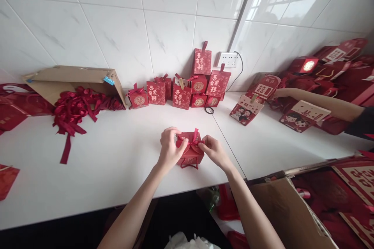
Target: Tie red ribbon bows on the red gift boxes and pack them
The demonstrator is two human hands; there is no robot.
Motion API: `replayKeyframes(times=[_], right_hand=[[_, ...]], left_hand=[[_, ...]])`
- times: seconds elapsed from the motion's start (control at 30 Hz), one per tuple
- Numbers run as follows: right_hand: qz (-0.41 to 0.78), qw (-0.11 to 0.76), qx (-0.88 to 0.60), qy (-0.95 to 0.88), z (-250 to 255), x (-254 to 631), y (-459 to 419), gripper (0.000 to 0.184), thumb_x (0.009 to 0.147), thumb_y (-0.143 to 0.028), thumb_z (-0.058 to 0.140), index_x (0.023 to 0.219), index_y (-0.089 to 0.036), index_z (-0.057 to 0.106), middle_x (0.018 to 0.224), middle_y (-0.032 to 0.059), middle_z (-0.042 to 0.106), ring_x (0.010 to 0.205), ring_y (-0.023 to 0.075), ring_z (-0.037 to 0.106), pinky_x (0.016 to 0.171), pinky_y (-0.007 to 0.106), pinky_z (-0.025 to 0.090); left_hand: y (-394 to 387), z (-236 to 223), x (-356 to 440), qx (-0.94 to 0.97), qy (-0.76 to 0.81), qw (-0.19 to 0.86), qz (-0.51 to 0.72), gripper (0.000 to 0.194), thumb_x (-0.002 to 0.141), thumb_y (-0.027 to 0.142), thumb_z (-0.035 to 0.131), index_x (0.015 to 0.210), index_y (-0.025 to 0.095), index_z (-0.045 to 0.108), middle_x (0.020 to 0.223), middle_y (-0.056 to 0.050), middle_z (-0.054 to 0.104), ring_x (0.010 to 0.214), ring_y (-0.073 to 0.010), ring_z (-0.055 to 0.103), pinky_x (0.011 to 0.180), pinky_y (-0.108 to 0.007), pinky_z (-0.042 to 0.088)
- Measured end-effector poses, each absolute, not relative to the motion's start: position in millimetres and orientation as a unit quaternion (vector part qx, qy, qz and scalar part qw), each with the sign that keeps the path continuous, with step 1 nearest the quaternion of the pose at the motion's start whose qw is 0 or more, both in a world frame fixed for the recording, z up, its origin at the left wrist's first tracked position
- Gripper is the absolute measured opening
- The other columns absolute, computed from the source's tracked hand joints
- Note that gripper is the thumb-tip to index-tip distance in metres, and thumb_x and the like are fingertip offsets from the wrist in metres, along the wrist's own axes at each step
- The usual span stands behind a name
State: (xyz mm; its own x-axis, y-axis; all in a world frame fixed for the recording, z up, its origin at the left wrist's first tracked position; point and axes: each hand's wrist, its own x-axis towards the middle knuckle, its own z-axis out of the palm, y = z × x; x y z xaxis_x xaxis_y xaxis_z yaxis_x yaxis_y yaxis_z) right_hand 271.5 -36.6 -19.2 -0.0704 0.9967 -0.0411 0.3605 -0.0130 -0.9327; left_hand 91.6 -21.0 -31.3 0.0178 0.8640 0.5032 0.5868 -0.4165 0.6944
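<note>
A small red gift box (191, 158) with a corded handle stands on the white table (117, 163) in front of me. Across its top lies a red ribbon (195, 137), tied in a bow or knot with one end sticking up. My left hand (170, 146) pinches the ribbon's left side between thumb and fingers. On the other side, my right hand (214, 148) pinches the ribbon's right side. Both hands are close against the top of the box, and the fingertips partly cover the ribbon.
An open cardboard box (73, 74) spills red ribbons (76, 109) at the left. Several finished-looking red boxes (182, 97) stand along the tiled wall by a power strip (227, 59). Another person's arm (318, 101) reaches among red boxes at right. A carton (286, 206) stands below.
</note>
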Motion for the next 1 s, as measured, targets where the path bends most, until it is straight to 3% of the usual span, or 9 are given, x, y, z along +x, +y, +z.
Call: replayKeyframes(times=[0.13, 0.3, 0.47, 0.6, 0.67, 0.73, 0.87, 1.0], right_hand=[[0.435, 0.375, -0.576, -0.581, -21, 268, -40, 0.035, 0.08, -0.05, 0.046, 0.063, -0.02, 0.037, 0.059, -0.0051, 0.036, 0.056, 0.01, 0.032, 0.052, 0.025, 0.027], [0.442, 0.392, -0.588, -0.553, -24, 263, -38, 0.043, 0.079, -0.056, 0.046, 0.057, -0.02, 0.033, 0.055, -0.0056, 0.03, 0.053, 0.0092, 0.027, 0.05, 0.025, 0.021], [0.543, 0.451, -0.504, -0.499, -37, 262, -35, 0.041, 0.074, -0.053, 0.055, 0.059, -0.02, 0.036, 0.056, -0.0057, 0.034, 0.053, 0.0088, 0.029, 0.052, 0.024, 0.025], [0.583, 0.467, -0.466, -0.474, -41, 265, -35, 0.04, 0.075, -0.051, 0.054, 0.059, -0.021, 0.034, 0.058, -0.0046, 0.037, 0.054, 0.0097, 0.035, 0.055, 0.025, 0.031], [0.525, 0.43, -0.517, -0.522, -34, 269, -36, 0.036, 0.076, -0.05, 0.051, 0.061, -0.021, 0.037, 0.057, -0.0045, 0.037, 0.053, 0.0105, 0.036, 0.054, 0.026, 0.031], [0.381, 0.417, -0.593, -0.574, -22, 271, -37, 0.028, 0.077, -0.047, 0.052, 0.07, -0.02, 0.045, 0.063, -0.0026, 0.043, 0.057, 0.0128, 0.041, 0.056, 0.027, 0.035], [0.116, 0.407, -0.596, -0.682, 6, 258, -32, 0.018, 0.082, -0.036, 0.054, 0.086, -0.019, 0.057, 0.088, 0.006, 0.053, 0.081, 0.0188, 0.051, 0.075, 0.033, 0.042], [0.091, 0.22, -0.545, -0.804, 20, 231, -10, 0.02, 0.082, -0.035, 0.058, 0.076, -0.017, 0.063, 0.096, 0.0103, 0.057, 0.093, 0.0237, 0.052, 0.082, 0.037, 0.039]], left_hand=[[-33, -28, 81, 0.611, 0.606, 0.242, 0.448, 0.028, 0.078, 0.047, 0.051, 0.078, 0.02, 0.047, 0.081, -0.003, 0.054, 0.079, -0.0193, 0.054, 0.072, -0.032, 0.044], [-37, -22, 81, 0.603, 0.584, 0.395, 0.374, 0.037, 0.081, 0.05, 0.047, 0.06, 0.02, 0.04, 0.056, 0.004, 0.043, 0.054, -0.012, 0.043, 0.053, -0.024, 0.034], [-31, -30, 81, 0.609, 0.52, 0.442, 0.405, 0.035, 0.081, 0.043, 0.046, 0.06, 0.02, 0.031, 0.055, 0.006, 0.029, 0.05, -0.009, 0.031, 0.049, -0.021, 0.028], [-30, -34, 82, 0.616, 0.506, 0.443, 0.411, 0.031, 0.081, 0.039, 0.045, 0.061, 0.021, 0.03, 0.056, 0.006, 0.027, 0.05, -0.0087, 0.029, 0.049, -0.021, 0.027], [-30, -34, 82, 0.617, 0.519, 0.429, 0.408, 0.03, 0.08, 0.036, 0.046, 0.061, 0.021, 0.03, 0.056, 0.006, 0.028, 0.05, -0.0087, 0.03, 0.049, -0.021, 0.028], [-30, -34, 82, 0.62, 0.532, 0.412, 0.402, 0.027, 0.079, 0.034, 0.048, 0.062, 0.02, 0.032, 0.057, 0.006, 0.033, 0.051, -0.0091, 0.034, 0.051, -0.021, 0.031], [-29, -37, 84, 0.625, 0.539, 0.382, 0.417, 0.018, 0.077, 0.032, 0.05, 0.068, 0.021, 0.039, 0.065, 0.004, 0.046, 0.058, -0.0108, 0.045, 0.056, -0.022, 0.037], [-29, -40, 85, 0.618, 0.546, 0.359, 0.436, 0.017, 0.075, 0.031, 0.05, 0.07, 0.022, 0.037, 0.065, 0.005, 0.045, 0.058, -0.0111, 0.046, 0.056, -0.023, 0.039]])
